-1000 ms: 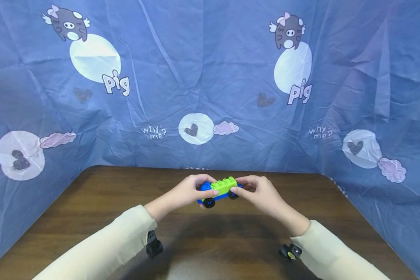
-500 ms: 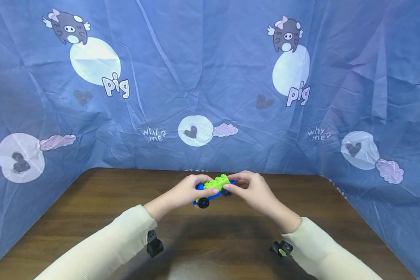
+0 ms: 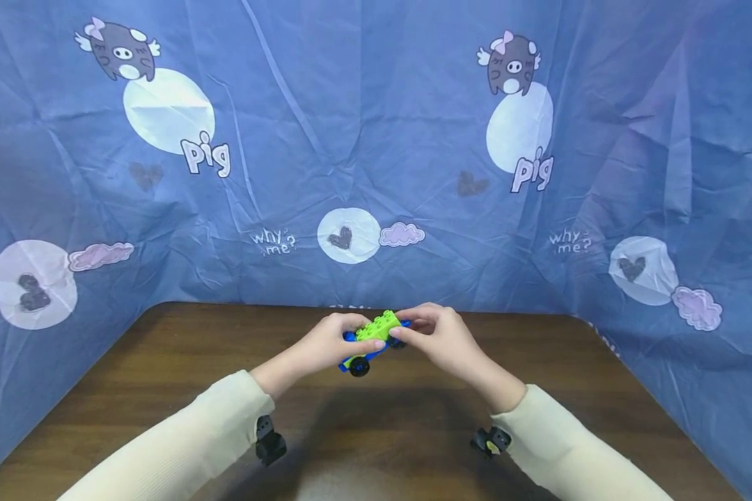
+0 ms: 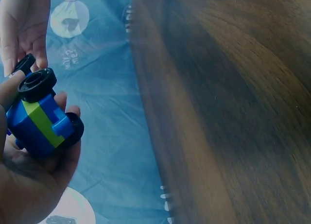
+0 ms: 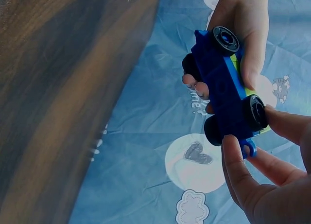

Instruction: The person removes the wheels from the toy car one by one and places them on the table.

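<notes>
A toy car (image 3: 378,328) of building bricks, with a blue base, black wheels and a studded lime-green block on top, is held up over the table between both hands. My left hand (image 3: 327,344) grips its blue front end, thumb along the green side. At the rear end, my right hand (image 3: 443,339) pinches the car with thumb and fingers. The left wrist view shows the car's blue and green front (image 4: 41,122) with the left fingers wrapped round it. In the right wrist view the blue underside (image 5: 223,88) shows, and right fingertips touch a rear wheel (image 5: 255,112).
The brown wooden table (image 3: 182,376) spreads beneath the hands. Behind it and at both sides hangs a blue cloth (image 3: 363,160) printed with pigs, hearts and clouds. Black wrist cameras (image 3: 269,441) sit at the cuffs of the pale sleeves (image 3: 182,435).
Both hands have shifted a little to the left with the toy car, the right hand more than the left. The car's rear end has swung farther away, so it slants more.
</notes>
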A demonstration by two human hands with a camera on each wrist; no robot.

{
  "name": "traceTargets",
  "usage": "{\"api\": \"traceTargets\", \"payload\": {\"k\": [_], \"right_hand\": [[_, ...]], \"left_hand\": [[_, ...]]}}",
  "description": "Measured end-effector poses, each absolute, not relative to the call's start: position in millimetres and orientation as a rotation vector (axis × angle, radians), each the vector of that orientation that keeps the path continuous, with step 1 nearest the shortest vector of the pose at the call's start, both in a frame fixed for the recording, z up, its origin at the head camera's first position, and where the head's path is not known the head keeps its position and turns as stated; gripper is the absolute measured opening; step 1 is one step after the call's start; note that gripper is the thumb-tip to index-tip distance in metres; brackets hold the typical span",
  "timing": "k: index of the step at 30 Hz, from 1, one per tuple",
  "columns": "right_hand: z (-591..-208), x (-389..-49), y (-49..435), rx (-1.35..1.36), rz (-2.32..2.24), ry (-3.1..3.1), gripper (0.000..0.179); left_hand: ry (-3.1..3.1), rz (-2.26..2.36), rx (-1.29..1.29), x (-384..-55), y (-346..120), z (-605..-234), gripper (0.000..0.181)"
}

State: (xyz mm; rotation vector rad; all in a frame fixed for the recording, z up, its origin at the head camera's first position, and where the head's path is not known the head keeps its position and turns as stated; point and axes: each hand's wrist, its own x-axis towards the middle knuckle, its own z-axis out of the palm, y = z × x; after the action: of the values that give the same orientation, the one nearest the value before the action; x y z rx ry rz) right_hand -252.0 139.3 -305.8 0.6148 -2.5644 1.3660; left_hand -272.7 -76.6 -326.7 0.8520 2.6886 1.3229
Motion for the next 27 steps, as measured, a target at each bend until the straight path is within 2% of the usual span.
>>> {"api": "traceTargets", "payload": {"k": [11, 21, 27], "right_hand": [[-306.7, -247.9, 142.4, 0.585, 1.401, -2.640, 0.040], [-321.3, -244.7, 147.0, 0.683, 1.429, -2.696, 0.028], [-331.4, -244.6, 142.4, 0.769, 1.541, -2.689, 0.028]], "left_hand": [[2.577, 1.466, 0.790, -272.7, -79.6, -331.0, 0.034], [2.503, 1.564, 0.632, -266.9, -77.9, -335.3, 0.039], [2.492, 1.570, 0.611, -267.1, -74.5, -339.7, 0.037]]}}
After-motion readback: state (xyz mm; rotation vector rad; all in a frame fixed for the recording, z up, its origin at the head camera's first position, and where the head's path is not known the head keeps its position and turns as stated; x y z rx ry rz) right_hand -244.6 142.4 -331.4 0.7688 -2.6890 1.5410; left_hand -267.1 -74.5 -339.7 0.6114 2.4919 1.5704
